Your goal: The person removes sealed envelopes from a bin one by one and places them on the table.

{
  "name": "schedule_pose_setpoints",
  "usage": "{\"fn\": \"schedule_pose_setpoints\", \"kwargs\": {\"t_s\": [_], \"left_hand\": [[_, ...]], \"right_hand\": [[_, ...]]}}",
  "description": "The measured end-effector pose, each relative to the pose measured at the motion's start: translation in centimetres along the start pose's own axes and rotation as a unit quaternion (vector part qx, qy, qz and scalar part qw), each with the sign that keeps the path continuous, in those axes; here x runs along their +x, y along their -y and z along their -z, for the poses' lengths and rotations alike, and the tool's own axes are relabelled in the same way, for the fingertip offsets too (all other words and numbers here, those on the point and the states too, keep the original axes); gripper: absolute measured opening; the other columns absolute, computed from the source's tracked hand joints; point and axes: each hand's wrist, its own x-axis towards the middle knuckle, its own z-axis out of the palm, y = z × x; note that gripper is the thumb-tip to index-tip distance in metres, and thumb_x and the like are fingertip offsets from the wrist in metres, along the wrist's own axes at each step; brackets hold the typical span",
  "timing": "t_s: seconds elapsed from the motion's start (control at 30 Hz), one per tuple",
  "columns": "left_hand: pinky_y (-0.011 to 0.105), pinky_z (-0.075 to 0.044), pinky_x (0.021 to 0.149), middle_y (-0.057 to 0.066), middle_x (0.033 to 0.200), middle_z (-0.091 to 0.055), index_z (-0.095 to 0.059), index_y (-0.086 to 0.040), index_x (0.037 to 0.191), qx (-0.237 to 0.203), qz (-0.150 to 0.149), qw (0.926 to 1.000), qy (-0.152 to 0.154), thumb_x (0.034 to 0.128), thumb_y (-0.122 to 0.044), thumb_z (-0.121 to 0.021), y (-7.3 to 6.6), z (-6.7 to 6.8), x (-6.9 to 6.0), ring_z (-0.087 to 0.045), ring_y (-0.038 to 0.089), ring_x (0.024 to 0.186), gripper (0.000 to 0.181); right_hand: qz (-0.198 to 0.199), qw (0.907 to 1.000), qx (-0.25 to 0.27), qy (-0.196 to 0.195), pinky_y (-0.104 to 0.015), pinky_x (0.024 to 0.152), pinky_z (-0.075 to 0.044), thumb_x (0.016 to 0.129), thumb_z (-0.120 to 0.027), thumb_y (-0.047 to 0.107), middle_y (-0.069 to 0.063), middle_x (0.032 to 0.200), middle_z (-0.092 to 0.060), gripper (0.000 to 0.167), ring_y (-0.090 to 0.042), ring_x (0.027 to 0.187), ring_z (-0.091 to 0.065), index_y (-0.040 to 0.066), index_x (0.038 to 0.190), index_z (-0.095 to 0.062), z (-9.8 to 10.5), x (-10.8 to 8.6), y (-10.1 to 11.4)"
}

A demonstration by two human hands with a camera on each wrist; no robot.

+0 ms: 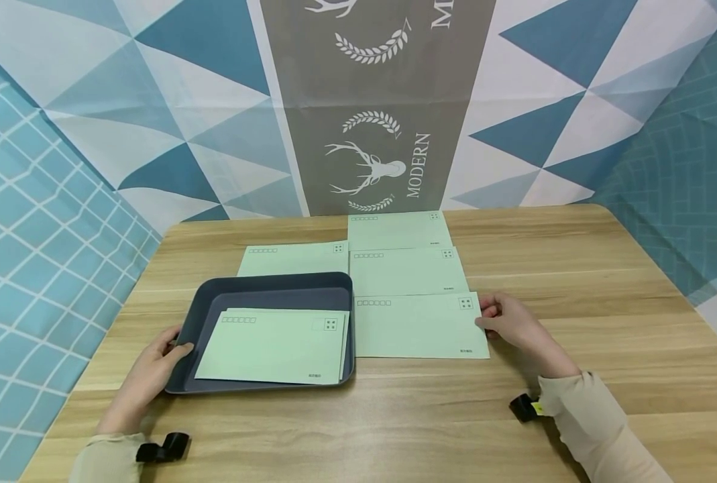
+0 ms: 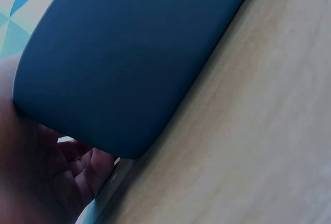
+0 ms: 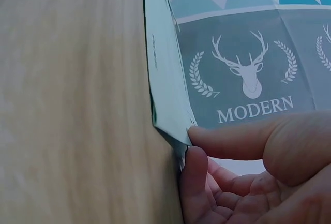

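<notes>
My left hand (image 1: pixel 147 376) grips the left wall of a dark grey-blue tray (image 1: pixel 198 322), thumb over the rim and fingers outside it. The tray's outer side (image 2: pixel 114 63) fills much of the left wrist view. Inside the tray lie pale green envelopes (image 1: pixel 270 349), slightly fanned, the top one with its printed side up. My right hand (image 1: pixel 512 325) pinches the right edge of another green envelope (image 1: pixel 418 329) between thumb and fingers. That envelope (image 3: pixel 168 84) shows nearly edge-on in the right wrist view, its near corner lifted a little. Its left edge meets the tray's right side.
Behind the held envelope lie two more envelopes, a middle one (image 1: pixel 406 272) and a far one (image 1: pixel 397 230) at the table's back edge. Another envelope (image 1: pixel 298 260) is partly hidden behind the tray. The wooden table (image 1: pixel 575 268) backs onto a patterned wall covering (image 1: pixel 376 87).
</notes>
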Motion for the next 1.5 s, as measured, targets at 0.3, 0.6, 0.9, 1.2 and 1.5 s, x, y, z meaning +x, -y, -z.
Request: {"fn": "schedule_pose_setpoints", "kwargs": {"t_s": [0.3, 0.6, 0.9, 1.2, 1.5], "left_hand": [[0.02, -0.037, 0.072, 0.029, 0.127, -0.041, -0.028, 0.007, 0.138, -0.006, 0.001, 1.0, 0.006, 0.0973, -0.031, -0.038, 0.16, -0.11, -0.14, -0.045, 0.017, 0.098, 0.056], [0.017, -0.036, 0.07, 0.029, 0.124, -0.043, -0.032, 0.008, 0.135, -0.01, -0.007, 0.9999, -0.002, 0.0969, -0.028, -0.04, 0.16, -0.03, -0.26, -0.036, -0.01, 0.084, 0.053], [0.02, -0.037, 0.071, 0.028, 0.126, -0.041, -0.029, 0.007, 0.137, -0.008, 0.003, 0.9999, 0.007, 0.0973, -0.031, -0.038, 0.13, 0.02, -0.2, -0.044, 0.012, 0.094, 0.055], [0.017, -0.035, 0.072, 0.029, 0.13, -0.038, -0.027, 0.007, 0.138, -0.015, 0.004, 0.9998, 0.016, 0.0978, -0.031, -0.037, 0.01, -0.02, -0.17, -0.042, 0.026, 0.104, 0.056], [0.022, -0.037, 0.072, 0.031, 0.123, -0.043, -0.03, 0.008, 0.136, -0.003, -0.001, 1.0, -0.001, 0.097, -0.028, -0.039, 0.09, 0.05, 0.01, -0.046, 0.016, 0.094, 0.054]], "right_hand": [[-0.008, 0.9999, 0.005, -0.009, -0.025, 0.057, -0.046, 0.086, -0.058, 0.004, -0.01, 0.085, -0.055, 0.029, -0.014, 0.067, -0.051, -0.008, 0.11, -0.048, -0.14, 0.07, -0.14], [-0.012, 0.9998, 0.001, -0.018, -0.025, 0.055, -0.045, 0.085, -0.058, 0.004, -0.008, 0.084, -0.054, 0.027, -0.014, 0.064, -0.05, -0.006, 0.109, -0.049, -0.3, 0.21, -0.23], [-0.011, 0.9996, -0.003, -0.024, -0.026, 0.053, -0.045, 0.086, -0.058, 0.006, -0.008, 0.083, -0.053, 0.029, -0.014, 0.061, -0.051, -0.005, 0.111, -0.049, -0.26, 0.24, -0.12], [-0.013, 0.9996, -0.002, -0.024, -0.026, 0.053, -0.045, 0.086, -0.057, 0.006, -0.007, 0.083, -0.053, 0.027, -0.014, 0.062, -0.05, -0.004, 0.11, -0.049, -0.25, 0.29, -0.28], [-0.019, 0.9997, 0.008, -0.01, -0.025, 0.057, -0.045, 0.086, -0.058, 0.007, -0.008, 0.085, -0.053, 0.031, -0.014, 0.066, -0.051, -0.006, 0.112, -0.047, -0.16, 0.09, 0.03]]}}
